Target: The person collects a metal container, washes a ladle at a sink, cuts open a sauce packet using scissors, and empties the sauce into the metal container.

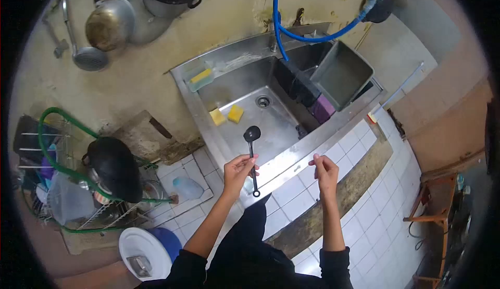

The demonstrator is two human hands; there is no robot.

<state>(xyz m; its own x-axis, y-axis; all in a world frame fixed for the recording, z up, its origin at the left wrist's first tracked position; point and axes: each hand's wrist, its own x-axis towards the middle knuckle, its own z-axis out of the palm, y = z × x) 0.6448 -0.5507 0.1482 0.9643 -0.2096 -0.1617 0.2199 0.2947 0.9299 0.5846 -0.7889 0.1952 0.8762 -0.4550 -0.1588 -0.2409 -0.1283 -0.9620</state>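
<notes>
A black ladle (252,133) is in my left hand (238,173), whose thumb and fingers close on its handle. The bowl points away from me over the near part of the steel sink basin, and the ring at the handle's end hangs toward me. My right hand (326,173) is off to the right above the white tiles, loosely bent with its fingers apart and nothing visible in it. Two yellow sponges (235,114) (217,117) lie in the sink (271,137), left of the drain.
A grey plastic basin (341,75) stands tilted at the sink's right side, beneath a blue hose (277,18). On the left, a dish rack (94,218) holds a black wok (112,169). A white-lidded bucket (136,242) stands nearby. Pans (110,24) hang on the wall.
</notes>
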